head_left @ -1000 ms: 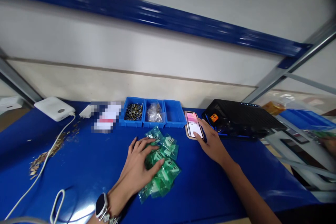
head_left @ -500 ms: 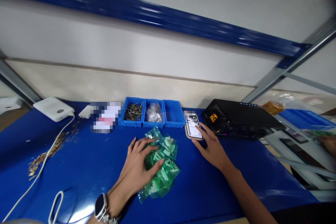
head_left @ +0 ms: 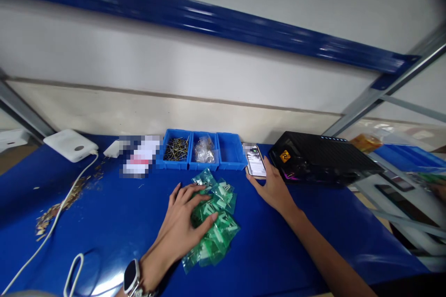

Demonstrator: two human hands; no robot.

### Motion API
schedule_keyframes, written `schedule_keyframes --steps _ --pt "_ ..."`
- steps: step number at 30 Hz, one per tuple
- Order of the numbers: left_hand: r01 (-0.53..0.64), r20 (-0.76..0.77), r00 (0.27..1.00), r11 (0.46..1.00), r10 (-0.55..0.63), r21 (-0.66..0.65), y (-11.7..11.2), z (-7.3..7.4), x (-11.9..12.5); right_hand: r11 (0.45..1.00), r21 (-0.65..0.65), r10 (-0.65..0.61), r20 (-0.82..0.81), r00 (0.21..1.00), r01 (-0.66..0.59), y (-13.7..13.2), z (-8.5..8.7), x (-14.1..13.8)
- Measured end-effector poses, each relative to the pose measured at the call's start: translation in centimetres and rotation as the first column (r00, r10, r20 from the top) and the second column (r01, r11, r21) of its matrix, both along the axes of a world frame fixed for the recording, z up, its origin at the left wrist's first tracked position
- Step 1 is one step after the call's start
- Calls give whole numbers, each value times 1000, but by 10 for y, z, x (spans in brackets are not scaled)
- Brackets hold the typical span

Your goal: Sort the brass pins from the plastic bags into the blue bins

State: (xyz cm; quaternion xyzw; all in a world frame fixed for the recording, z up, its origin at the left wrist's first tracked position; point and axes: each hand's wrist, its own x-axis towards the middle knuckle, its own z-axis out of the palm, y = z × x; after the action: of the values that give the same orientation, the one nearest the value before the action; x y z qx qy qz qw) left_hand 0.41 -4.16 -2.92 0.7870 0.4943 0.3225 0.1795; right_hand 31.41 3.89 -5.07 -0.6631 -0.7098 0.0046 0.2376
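My left hand (head_left: 186, 216), a watch on its wrist, lies with fingers spread over the left side of a pile of small green plastic bags (head_left: 221, 236). White plugs and screws show through the bags. My right hand (head_left: 275, 190) grips a smartphone (head_left: 256, 161) by its edges, thumb at the lower left corner and fingers along the right side. The phone lies at the back of the blue table with its screen lit.
Behind the bags stand three blue bins: one with screws (head_left: 177, 149), one with clear bags (head_left: 205, 151), one bare (head_left: 230, 151). A black box (head_left: 324, 158) is at right, a white router (head_left: 71, 145) with cable at left. Wood shavings (head_left: 57, 209) litter the left side.
My right hand has shifted from touching the phone's screen and lower edge to gripping its sides. The phone has moved slightly. My left hand stays on the bags.
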Motion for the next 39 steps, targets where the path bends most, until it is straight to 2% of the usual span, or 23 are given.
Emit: schedule_keyframes --steps 2,5,8,11,14,18,20,23,25,28,31,33,35,37,39 --pt "3 -21 1000 1000 -3 -30 0 0 0 998 58 9 -6 1000 -8 -3 9 -4" --pt "0 -37 999 999 -2 -49 0 0 0 986 163 35 -38 999 -28 -22 27 -21" --pt "5 -43 999 999 -7 -50 0 0 0 959 4 281 -99 954 -282 -45 42 -45" --pt "6 -48 999 999 -8 -46 0 1 0 886 -203 379 -197 904 -416 -48 48 -67" --pt "5 -51 999 999 -8 -50 0 2 0 834 -307 379 -287 880 -459 -33 48 -78" --pt "1 -58 998 998 -5 -55 0 2 0 789 -335 389 -376 841 -515 -16 50 -83" --pt "-1 -58 998 999 -3 -54 0 2 0 798 -299 388 -408 826 -522 -16 49 -85" --pt "-7 -58 998 999 4 -49 1 0 0 846 -182 361 -497 789 -502 -21 46 -88" --pt "-31 -62 998 999 29 -37 3 -2 -1 846 -150 333 -601 727 -512 -23 44 -90" --pt "-96 -56 994 995 96 3 5 -3 -4 782 -200 248 -768 590 -590 -26 42 -94" --pt "-176 62 983 984 174 32 7 6 -6 727 -245 141 -861 488 -642 -30 41 -98" --pt "-191 215 957 981 194 -38 10 17 -6 705 -248 116 -884 453 -665 -33 42 -100" --pt "-114 365 914 975 178 -190 16 28 -4 693 -236 130 -888 440 -681 -35 43 -102" --pt "18 482 864 948 145 -318 24 35 -3 694 -225 136 -892 431 -684 -37 44 -104" --pt "111 558 826 944 87 -312 31 39 -3 719 -206 107 -911 398 -663 -38 44 -106"
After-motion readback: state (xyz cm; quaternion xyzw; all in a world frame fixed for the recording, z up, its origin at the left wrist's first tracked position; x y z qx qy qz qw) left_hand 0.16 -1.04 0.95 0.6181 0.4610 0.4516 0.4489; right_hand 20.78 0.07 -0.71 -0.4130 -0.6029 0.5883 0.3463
